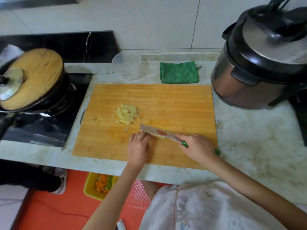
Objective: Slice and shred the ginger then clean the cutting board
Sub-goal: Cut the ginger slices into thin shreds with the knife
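Your right hand (197, 146) clenches the knife (157, 131) handle while your left hand (138, 146) pins, with curled fingers, the light, stiff, likely slippery ginger slices (159, 136) at 6 o'clock on the cutting board (174, 105), so press down just beside the blade.

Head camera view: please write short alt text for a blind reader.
A person's right hand holds a green-handled knife over a piece of ginger on a wooden cutting board, the left hand beside the blade. A pile of shredded ginger lies further back; a green cloth and a clear plastic container lie behind, a pressure cooker at right.
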{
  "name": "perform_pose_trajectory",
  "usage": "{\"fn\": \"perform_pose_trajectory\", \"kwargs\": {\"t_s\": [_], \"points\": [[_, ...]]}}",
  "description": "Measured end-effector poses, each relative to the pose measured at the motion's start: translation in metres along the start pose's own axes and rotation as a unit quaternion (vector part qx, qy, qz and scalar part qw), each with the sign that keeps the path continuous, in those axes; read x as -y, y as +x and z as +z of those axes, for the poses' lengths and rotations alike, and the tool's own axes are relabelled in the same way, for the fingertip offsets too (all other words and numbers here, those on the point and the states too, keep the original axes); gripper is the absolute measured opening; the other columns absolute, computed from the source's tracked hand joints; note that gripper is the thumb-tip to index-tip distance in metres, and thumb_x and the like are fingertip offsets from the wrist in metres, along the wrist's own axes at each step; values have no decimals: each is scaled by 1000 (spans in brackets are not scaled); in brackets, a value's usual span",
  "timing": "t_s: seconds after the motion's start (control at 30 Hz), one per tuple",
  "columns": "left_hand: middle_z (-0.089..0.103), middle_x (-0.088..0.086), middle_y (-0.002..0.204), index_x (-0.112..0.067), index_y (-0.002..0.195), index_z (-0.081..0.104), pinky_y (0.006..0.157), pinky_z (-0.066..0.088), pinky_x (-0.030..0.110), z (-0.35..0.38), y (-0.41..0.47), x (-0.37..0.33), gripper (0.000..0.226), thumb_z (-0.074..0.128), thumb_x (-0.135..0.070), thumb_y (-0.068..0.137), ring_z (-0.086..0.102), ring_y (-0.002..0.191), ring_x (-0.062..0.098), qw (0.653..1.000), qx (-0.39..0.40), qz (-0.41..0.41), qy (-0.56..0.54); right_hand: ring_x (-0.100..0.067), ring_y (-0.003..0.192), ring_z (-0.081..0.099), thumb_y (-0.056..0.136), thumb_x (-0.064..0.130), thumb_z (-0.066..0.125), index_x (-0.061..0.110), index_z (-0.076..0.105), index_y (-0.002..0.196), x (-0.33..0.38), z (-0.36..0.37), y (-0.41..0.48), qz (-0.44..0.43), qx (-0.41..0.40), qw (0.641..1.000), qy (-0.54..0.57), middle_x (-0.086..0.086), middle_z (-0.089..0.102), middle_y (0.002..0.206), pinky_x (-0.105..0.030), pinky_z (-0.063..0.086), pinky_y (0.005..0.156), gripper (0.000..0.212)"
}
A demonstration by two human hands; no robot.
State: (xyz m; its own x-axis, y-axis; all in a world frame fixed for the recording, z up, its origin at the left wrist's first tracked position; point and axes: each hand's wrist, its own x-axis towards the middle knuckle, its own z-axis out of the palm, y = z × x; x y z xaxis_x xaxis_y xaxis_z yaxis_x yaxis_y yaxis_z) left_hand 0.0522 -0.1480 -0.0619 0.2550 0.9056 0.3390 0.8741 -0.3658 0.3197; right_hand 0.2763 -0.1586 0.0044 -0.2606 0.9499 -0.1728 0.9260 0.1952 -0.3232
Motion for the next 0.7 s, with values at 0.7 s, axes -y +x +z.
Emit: {"fn": "perform_pose_trajectory", "kwargs": {"t_s": [0.7], "points": [[65,13,109,-3,109,68,76,52,35,-17,6,32,46,39,-24,79,63,93,33,983,153,-57,-82,-17,63,60,94,31,50,35,62,124,-1,8,-1,109,-14,985,133,3,71,80,-15,25,40,32]]}}
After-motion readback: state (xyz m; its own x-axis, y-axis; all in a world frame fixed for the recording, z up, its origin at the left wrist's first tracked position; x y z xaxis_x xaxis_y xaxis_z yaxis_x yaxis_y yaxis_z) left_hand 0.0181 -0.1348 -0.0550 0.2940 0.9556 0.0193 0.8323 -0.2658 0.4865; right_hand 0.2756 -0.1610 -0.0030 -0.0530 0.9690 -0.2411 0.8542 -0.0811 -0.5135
